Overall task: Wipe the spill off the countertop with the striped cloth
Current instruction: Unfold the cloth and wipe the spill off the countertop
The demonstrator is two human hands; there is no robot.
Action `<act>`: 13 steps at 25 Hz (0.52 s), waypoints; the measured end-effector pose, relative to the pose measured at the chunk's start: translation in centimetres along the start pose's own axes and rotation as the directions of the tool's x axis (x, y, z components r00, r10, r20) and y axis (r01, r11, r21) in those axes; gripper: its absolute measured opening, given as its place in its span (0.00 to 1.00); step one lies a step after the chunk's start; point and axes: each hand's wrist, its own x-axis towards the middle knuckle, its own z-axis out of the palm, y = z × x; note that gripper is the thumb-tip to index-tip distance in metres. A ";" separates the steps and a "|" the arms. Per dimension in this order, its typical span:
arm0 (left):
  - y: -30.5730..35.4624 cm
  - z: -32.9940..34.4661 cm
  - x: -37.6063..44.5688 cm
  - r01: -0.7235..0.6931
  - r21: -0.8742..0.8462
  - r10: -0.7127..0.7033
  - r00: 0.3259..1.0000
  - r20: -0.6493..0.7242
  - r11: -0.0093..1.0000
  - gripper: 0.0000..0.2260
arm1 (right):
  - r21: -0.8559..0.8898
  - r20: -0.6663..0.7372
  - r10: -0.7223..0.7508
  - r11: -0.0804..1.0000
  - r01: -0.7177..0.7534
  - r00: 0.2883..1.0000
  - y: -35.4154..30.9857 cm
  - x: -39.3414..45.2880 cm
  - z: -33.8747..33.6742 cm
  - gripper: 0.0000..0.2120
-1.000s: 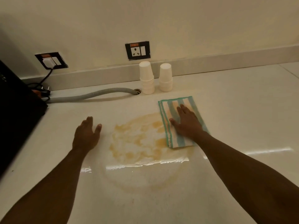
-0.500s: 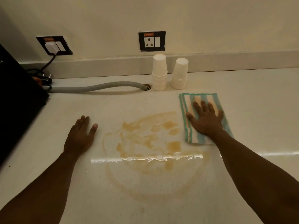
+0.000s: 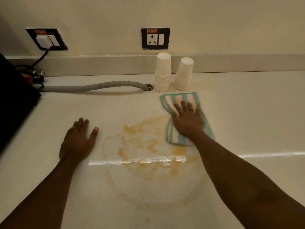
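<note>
A brownish spill (image 3: 145, 146) spreads over the pale countertop (image 3: 247, 113) in the middle of the view, with a faint ring of smear below it. The folded striped cloth (image 3: 171, 101), green and white, lies at the spill's upper right edge. My right hand (image 3: 187, 121) presses flat on the cloth, fingers spread and pointing away from me. My left hand (image 3: 77, 141) rests palm down on the bare counter to the left of the spill, holding nothing.
Two stacks of upturned white paper cups (image 3: 163, 71) (image 3: 184, 73) stand just behind the cloth by the wall. A grey corrugated hose (image 3: 92, 87) runs into a counter hole. A black appliance (image 3: 14, 100) sits at the left. Wall sockets (image 3: 155, 38) and a plugged cable (image 3: 43, 41) are behind.
The right hand and cloth slid off the spill's right part toward the back right, then stayed at its edge. The left hand stayed planted. The view shifted.
</note>
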 end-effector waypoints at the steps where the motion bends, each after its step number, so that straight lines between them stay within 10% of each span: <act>1: -0.3 -0.1 0.1 0.006 -0.002 -0.006 1.000 -0.002 1.000 0.37 | -0.002 0.019 -0.084 0.996 0.084 0.996 -0.8 -0.4 0.3 0.27; 6: -0.4 0.0 0.0 0.004 -0.020 -0.004 1.000 -0.019 1.000 0.40 | 0.012 -0.032 -0.339 0.941 0.339 0.940 4.8 -3.5 -0.6 0.23; 13: -0.4 0.5 0.1 0.030 -0.003 -0.030 0.998 -0.048 1.000 0.38 | 0.064 -0.117 0.310 0.950 -0.305 0.943 9.6 -1.0 -0.9 0.25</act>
